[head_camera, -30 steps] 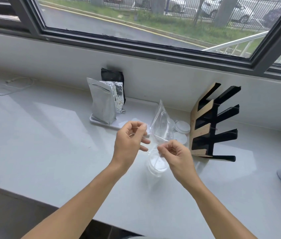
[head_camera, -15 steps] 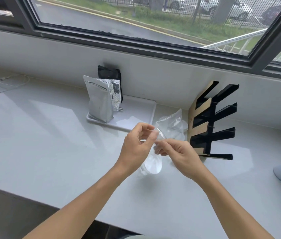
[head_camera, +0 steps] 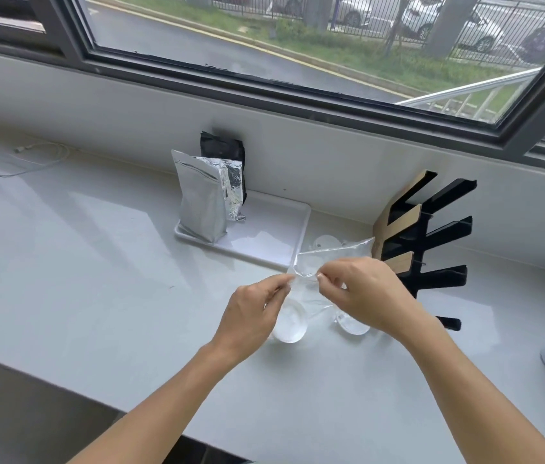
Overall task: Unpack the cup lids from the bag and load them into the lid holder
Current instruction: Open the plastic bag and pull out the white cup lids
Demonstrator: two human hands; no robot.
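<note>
Both the left hand (head_camera: 251, 316) and the right hand (head_camera: 368, 293) are pinching the clear bag (head_camera: 334, 254), lids (head_camera: 289, 321) showing inside; foil pouches (head_camera: 202, 199) are standing on the tray (head_camera: 284, 229).

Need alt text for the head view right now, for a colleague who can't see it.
Both hands, left hand and right hand, pinch a clear plastic bag above loose cup lids on a white counter. The black lid holder stands empty to the right.
</note>
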